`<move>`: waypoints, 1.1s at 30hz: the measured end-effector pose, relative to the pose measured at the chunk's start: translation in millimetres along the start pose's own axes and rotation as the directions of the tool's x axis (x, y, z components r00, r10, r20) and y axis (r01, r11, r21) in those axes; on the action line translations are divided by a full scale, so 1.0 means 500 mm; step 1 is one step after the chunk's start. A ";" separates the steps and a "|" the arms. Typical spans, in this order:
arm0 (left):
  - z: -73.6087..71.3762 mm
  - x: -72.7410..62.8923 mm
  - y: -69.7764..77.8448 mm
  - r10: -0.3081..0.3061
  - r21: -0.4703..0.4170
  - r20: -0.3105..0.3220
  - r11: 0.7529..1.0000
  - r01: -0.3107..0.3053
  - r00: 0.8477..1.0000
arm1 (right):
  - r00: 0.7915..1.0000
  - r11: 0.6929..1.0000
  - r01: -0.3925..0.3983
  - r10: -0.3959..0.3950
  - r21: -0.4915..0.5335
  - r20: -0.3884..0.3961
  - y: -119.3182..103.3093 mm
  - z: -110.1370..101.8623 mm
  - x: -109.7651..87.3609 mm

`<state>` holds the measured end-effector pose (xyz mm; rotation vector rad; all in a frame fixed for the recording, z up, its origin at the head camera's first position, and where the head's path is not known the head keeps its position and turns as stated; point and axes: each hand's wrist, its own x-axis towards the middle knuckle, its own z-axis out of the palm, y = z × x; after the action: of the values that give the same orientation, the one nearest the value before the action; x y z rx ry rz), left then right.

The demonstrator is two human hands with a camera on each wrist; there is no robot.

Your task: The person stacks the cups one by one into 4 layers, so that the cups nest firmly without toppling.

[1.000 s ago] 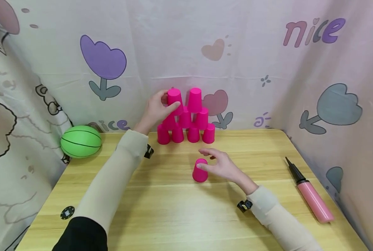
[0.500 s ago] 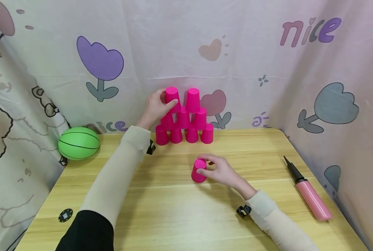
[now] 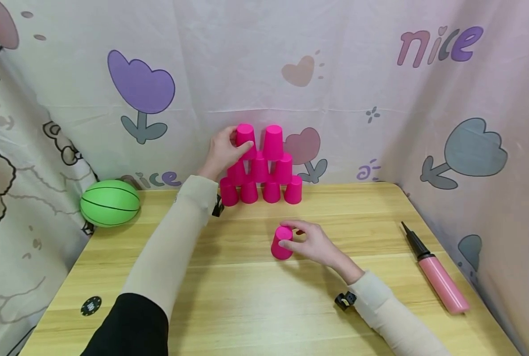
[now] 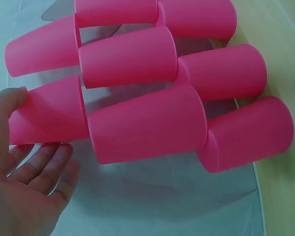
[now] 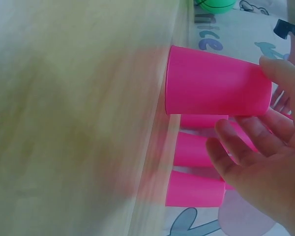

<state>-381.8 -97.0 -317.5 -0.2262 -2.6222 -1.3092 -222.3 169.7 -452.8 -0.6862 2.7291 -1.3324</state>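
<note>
Pink cups stand upside down in tiers at the table's far edge, against the curtain. At the upper left, my left hand [image 3: 223, 151] grips one top-tier cup [image 3: 245, 136] between thumb and fingers; the left wrist view shows this cup [image 4: 51, 110] over the row beneath. Another top-tier cup [image 3: 273, 143] stands beside it on the right. Closer to me, a lone pink cup [image 3: 281, 251] is upside down on the table in front of the stack. My right hand [image 3: 318, 244] pinches it near its upper end, the thumb [image 5: 280, 71] on one side and fingers on the other.
A green ball [image 3: 110, 203] sits at the table's back left corner. Near the left edge lies a black chip [image 3: 91, 305]. A pink hand pump [image 3: 442, 284] with a black nozzle lies along the right side. Printed curtains [image 3: 238, 59] surround the wooden table [image 3: 264, 311].
My right hand has closed its fingers around the lone cup's upper end. My left hand stays on the top-left cup, its forearm shifted slightly right.
</note>
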 end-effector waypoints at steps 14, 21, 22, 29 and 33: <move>0.004 0.014 -0.006 -0.026 0.010 0.012 1.000 0.026 1.000 | 1.000 1.000 -0.002 0.001 0.028 0.002 -0.004 0.000 -0.001; 0.006 0.013 -0.013 -0.044 -0.002 0.001 0.999 0.044 0.999 | 1.000 1.000 0.002 -0.003 0.026 0.012 -0.003 0.001 -0.003; 0.005 0.013 -0.014 -0.050 -0.006 0.003 0.999 0.050 0.999 | 1.000 1.000 0.007 -0.007 0.024 0.011 -0.002 0.002 -0.003; -0.029 0.003 -0.049 0.036 -0.173 -0.054 0.984 -0.045 0.998 | 1.000 0.999 0.019 -0.019 0.029 0.012 0.005 0.008 -0.005; -0.047 -0.016 -0.121 0.050 -0.198 -0.124 0.977 -0.074 0.991 | 1.000 0.999 0.012 -0.012 0.035 0.015 0.007 0.011 -0.005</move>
<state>-384.9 -152.3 -352.1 -0.2502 -2.3658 -1.5194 -220.1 168.7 -459.4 -0.7080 2.6877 -1.3678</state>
